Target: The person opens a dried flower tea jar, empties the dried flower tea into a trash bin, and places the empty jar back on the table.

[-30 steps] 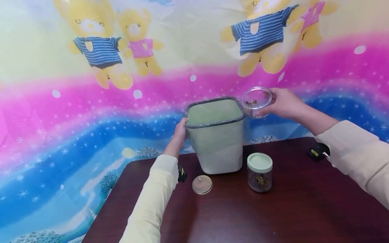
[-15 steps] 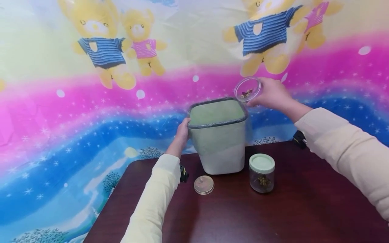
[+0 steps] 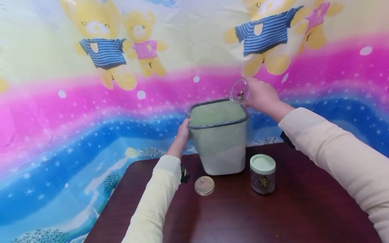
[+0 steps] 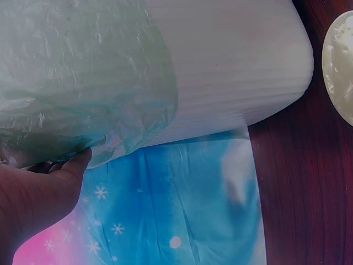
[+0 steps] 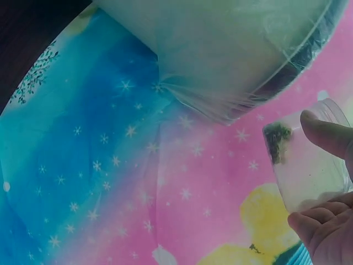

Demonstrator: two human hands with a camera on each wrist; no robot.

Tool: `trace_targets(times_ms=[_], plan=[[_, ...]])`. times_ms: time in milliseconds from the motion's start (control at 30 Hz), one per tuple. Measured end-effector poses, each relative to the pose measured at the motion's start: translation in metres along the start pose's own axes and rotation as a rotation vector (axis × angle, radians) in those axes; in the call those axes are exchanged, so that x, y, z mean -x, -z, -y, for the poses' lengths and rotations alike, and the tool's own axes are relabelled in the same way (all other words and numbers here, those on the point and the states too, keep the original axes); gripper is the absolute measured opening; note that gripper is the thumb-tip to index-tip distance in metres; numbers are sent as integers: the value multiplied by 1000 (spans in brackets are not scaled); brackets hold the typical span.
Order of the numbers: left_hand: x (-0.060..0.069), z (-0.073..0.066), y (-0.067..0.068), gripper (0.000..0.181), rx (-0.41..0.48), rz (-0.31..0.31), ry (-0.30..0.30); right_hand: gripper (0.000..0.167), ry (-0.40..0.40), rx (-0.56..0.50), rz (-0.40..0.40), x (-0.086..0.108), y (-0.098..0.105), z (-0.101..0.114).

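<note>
A white trash can (image 3: 225, 158), lined with a thin plastic bag under a dark grey rim, stands on the table. My left hand (image 3: 183, 133) holds its left side near the rim; in the left wrist view the hand (image 4: 49, 190) lies against the bag, some fingers hidden. Above the can's right back corner, my right hand (image 3: 262, 96) grips a clear jar (image 3: 235, 90) without a lid. The jar is tipped with its mouth facing left and towards me. A dark dried clump (image 5: 277, 142) lies at its bottom end in the right wrist view, thumb and fingers on opposite sides.
A lidded clear jar (image 3: 263, 173) with a pale green top and dried bits inside stands right of the can. A round lid (image 3: 204, 185) lies in front of it on the dark red table (image 3: 231, 216). A printed bear cloth (image 3: 182, 40) hangs behind.
My right hand has carried the clear jar leftward to the can's rim and tipped it further over. The left hand stays at the can's side; the view has shifted slightly.
</note>
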State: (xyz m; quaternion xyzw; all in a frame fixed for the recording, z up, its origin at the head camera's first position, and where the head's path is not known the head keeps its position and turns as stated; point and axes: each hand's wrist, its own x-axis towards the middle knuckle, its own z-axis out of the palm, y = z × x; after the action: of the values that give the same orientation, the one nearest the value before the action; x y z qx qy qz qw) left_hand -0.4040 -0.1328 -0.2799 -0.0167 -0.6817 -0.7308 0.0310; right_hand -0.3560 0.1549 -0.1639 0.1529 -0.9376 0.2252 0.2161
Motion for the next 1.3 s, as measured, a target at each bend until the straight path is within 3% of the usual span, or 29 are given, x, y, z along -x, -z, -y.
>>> trace_targets(times_ms=[233,533,767,1000,1300], plan=[[2,-1,0,51,-11,-12,-3,83,47,130,28,-3,-8,5],[2,1,0,51,32,-48,-9,69,183,295,14,-8,-20,7],[2,2,0,52,36,-26,-11,57,245,394,20,-7,-26,6],[1,2,-1,51,34,-33,-9,64,304,476,26,-5,-29,5],[0,0,-2,51,20,-42,-7,71,425,603,-33,-2,-33,3]])
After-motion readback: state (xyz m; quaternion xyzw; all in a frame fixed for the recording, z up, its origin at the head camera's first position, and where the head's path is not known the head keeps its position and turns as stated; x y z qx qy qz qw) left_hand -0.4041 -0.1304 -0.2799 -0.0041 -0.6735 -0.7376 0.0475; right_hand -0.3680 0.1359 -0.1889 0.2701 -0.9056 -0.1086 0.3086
